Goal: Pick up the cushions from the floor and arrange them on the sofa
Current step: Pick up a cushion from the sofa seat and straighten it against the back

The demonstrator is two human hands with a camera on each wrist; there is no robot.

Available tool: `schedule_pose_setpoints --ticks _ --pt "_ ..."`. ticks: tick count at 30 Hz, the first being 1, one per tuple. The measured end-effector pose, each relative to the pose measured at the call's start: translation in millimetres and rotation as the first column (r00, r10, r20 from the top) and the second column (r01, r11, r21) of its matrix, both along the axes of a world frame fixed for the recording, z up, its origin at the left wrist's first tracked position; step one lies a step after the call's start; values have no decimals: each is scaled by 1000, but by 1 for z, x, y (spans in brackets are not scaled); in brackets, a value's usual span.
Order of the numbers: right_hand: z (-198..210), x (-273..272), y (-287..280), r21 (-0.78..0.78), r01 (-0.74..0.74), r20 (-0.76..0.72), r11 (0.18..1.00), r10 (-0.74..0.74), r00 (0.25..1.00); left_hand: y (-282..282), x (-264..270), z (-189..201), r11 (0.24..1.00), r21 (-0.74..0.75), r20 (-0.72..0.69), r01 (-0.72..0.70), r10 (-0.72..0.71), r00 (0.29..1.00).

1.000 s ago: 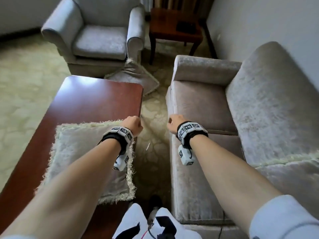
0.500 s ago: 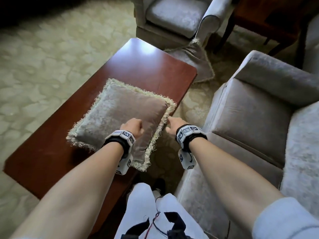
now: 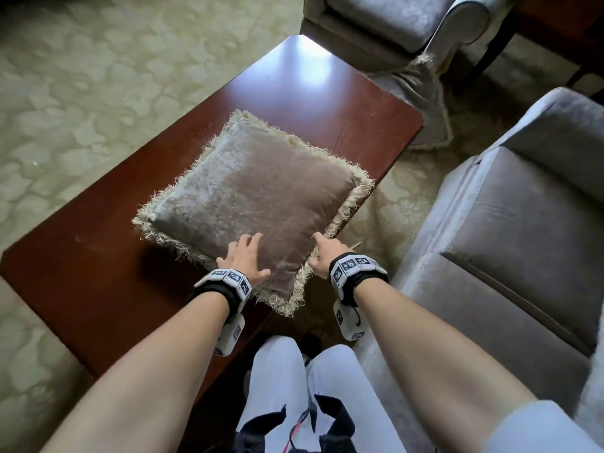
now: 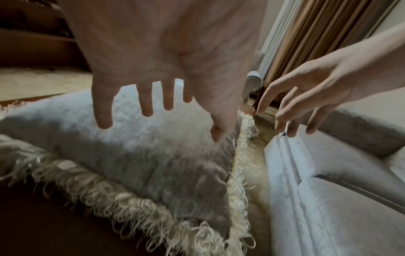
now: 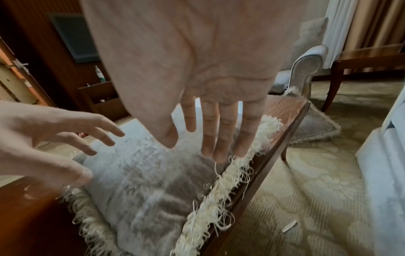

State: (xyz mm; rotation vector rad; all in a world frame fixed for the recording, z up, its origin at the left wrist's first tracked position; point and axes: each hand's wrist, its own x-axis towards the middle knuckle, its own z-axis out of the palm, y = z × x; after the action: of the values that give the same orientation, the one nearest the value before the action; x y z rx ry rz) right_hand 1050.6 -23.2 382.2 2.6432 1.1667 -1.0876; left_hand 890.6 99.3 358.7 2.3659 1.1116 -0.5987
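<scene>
1. Our left hand [image 3: 243, 258] has its fingers [image 4: 147, 104] spread wide and straight, just over the near part of the square grey-brown velvet cushion with the cream fringe [image 3: 255, 204]. We hold nothing. We cannot tell if the fingers touch the cloth.

2. Our right hand [image 3: 325, 253] is wide too, with straight fingers [image 5: 219, 138] at the near right edge of the same cushion, right by the fringe. It holds nothing either.

3. Both palms face down and both arms reach out in front of us, side by side, one at each side of the near corner.

4. The cushion lies flat on the shiny dark red wooden surface [image 3: 98, 273], near the edge that faces the sofa.

5. The grey velvet sofa [image 3: 523, 230] is on our right, near the surface. We see no cushion on the seat part that shows.

6. A second fringed grey cushion [image 3: 421, 93] lies on the pale patterned carpet [image 3: 81, 93], leaning on the grey armchair [image 3: 392, 24] far ahead.

7. We think the job is mostly not done. This cushion must be grabbed and put on the sofa, and the floor one is untouched.
</scene>
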Motion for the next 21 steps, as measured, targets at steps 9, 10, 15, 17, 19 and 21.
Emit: schedule_pose_setpoints --ticks 9,10,15,17,19,21 --pt "-126 -42 13 50 261 -182 964 -248 952 -9 -13 -112 937 189 -91 295 -282 955" --pt "-134 -45 15 87 331 -212 940 -307 928 -9 -11 -120 939 192 -81 286 -275 958" --pt "-150 -53 25 198 564 -286 802 -503 815 -10 -6 -142 936 252 -81 244 -231 970" --pt "-146 -51 30 218 587 -312 779 -515 799 -10 0 -138 939 256 -73 230 -219 973" --pt "-134 -47 34 215 572 -326 791 -494 806 -8 7 -126 947 236 -79 219 -206 975" --pt "-114 -44 36 221 545 -323 809 -467 823 -6 14 -110 956 205 -89 210 -196 977"
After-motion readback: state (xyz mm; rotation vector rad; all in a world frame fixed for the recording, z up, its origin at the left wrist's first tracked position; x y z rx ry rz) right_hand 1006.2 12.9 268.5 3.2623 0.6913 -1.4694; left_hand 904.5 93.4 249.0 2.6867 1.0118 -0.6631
